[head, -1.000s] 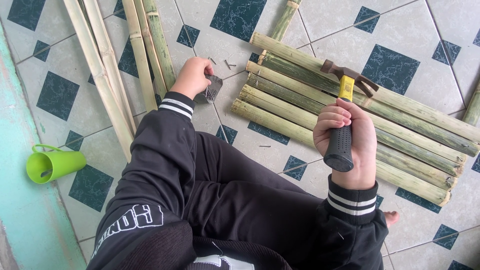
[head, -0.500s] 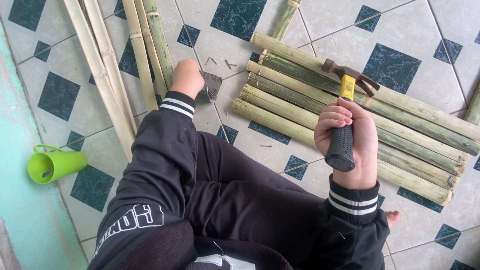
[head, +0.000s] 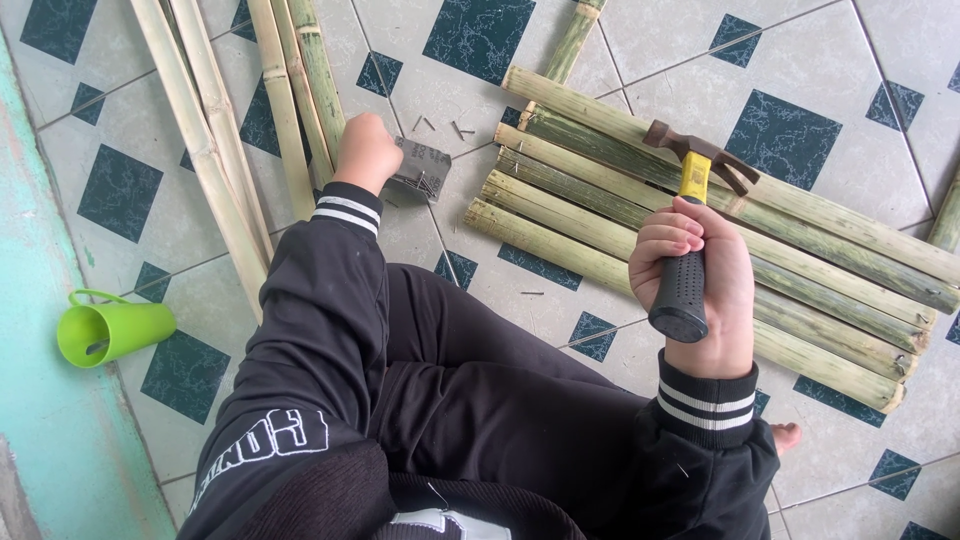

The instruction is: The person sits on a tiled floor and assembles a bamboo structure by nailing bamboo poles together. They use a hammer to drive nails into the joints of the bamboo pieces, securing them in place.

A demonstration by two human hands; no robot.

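Observation:
My right hand (head: 700,285) grips a claw hammer (head: 692,215) by its black and yellow handle, head up, over a row of split green bamboo slats (head: 640,215) laid side by side on the tiled floor. My left hand (head: 366,152) reaches down to a small open box of nails (head: 420,170) lying on the tiles left of the slats. Its fingers are at the box; whether they hold a nail is hidden. A few loose nails (head: 445,127) lie just beyond the box.
Long pale bamboo strips (head: 215,140) lie in a bundle at the upper left. A green plastic cup (head: 110,330) lies on its side by a teal floor edge. My black trousers fill the bottom centre, and a bare toe (head: 787,436) shows at right.
My left hand has slid slightly down and right onto the nail box. The right hand and hammer have stayed put.

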